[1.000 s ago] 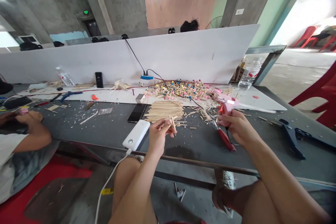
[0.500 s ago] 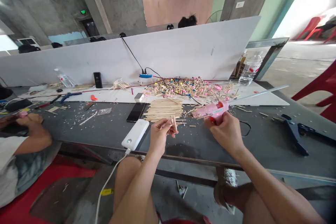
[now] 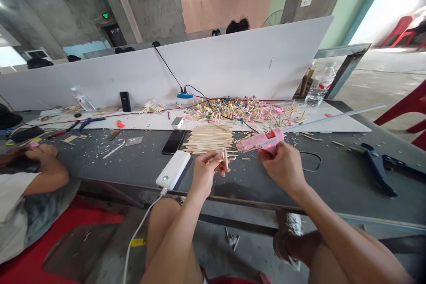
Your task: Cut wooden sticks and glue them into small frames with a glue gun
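My left hand (image 3: 207, 169) pinches a few short wooden sticks (image 3: 225, 158) held upright above the table edge. My right hand (image 3: 282, 165) is wrapped round the handle of a pink hot glue gun (image 3: 262, 141), a long clear glue stick (image 3: 336, 116) jutting from its back. The gun's nozzle points left, a short gap from the held sticks. Just behind my left hand lies a flat row of long wooden sticks (image 3: 208, 138). Farther back is a heap of short sticks with coloured beads (image 3: 233, 110).
A white power bank (image 3: 173, 170) with a cable and a black phone (image 3: 173, 141) lie to the left. Dark-handled cutters (image 3: 374, 166) rest at the right, near a water bottle (image 3: 321, 86). A white panel (image 3: 140, 73) stands behind. Another person's hands (image 3: 40, 151) work at far left.
The glue gun has moved left and tilted slightly, its nozzle closer to the sticks in my left hand. My left hand has shifted a little to the right.
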